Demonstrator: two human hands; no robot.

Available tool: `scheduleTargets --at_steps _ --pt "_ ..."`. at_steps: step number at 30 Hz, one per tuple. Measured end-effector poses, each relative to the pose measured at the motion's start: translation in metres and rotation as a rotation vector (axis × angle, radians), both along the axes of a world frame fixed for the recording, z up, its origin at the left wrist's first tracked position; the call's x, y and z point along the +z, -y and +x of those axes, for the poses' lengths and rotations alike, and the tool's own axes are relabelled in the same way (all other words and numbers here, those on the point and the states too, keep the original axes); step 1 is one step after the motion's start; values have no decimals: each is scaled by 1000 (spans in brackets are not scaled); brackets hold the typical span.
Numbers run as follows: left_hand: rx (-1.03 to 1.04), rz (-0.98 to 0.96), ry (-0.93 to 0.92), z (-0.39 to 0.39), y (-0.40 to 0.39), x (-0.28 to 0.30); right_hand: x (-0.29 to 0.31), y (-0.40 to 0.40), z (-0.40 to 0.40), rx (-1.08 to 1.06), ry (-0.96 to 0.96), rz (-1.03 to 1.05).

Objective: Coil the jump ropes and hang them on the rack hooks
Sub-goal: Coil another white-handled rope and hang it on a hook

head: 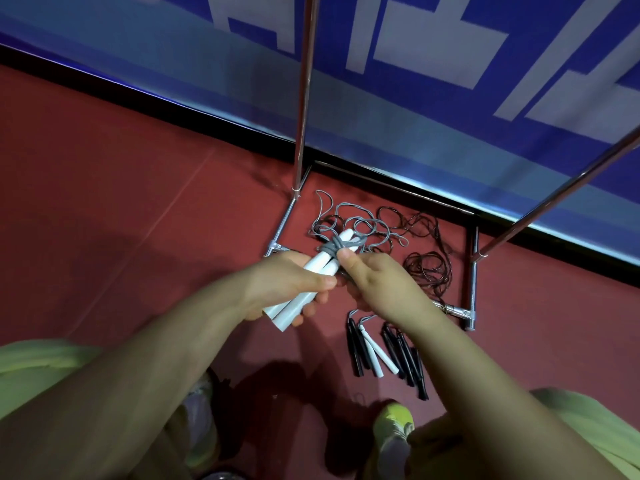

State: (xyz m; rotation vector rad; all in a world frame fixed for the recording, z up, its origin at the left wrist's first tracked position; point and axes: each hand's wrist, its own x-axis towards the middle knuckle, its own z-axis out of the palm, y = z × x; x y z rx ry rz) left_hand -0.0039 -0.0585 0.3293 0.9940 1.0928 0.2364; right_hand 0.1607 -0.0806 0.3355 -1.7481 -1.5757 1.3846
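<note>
In the head view, the left hand point(284, 285) has its fingers curled round a pair of white handles point(304, 289), held side by side and pointing toward one o'clock. The right hand point(377, 282) pinches the grey cord point(334, 249) between thumb and forefinger where it is wrapped round the handles' upper ends. The rest of that cord trails at twelve o'clock into a loose tangle of ropes point(391, 233) on the red floor point(104, 202), inside the base of the metal rack point(472, 282). At five o'clock from the hands, more black and white handles point(384, 355) lie in a row on the floor.
</note>
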Motion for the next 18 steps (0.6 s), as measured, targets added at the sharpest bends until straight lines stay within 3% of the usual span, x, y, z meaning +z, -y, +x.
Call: scheduleTargets --at_steps 6,9,11,14,18 --pt "9 41 -58 2 -2 -6 1 3 -1 2 329 82" --pt "64 44 -32 -1 -8 -3 7 3 6 56 260 84" --pt "70 17 0 -3 -9 -2 14 3 14 152 222 111" --pt "24 -13 -7 -4 -9 -3 20 6 24 385 420 302" --pt "-207 -22 -111 1 -1 -10 27 7 27 538 510 422"
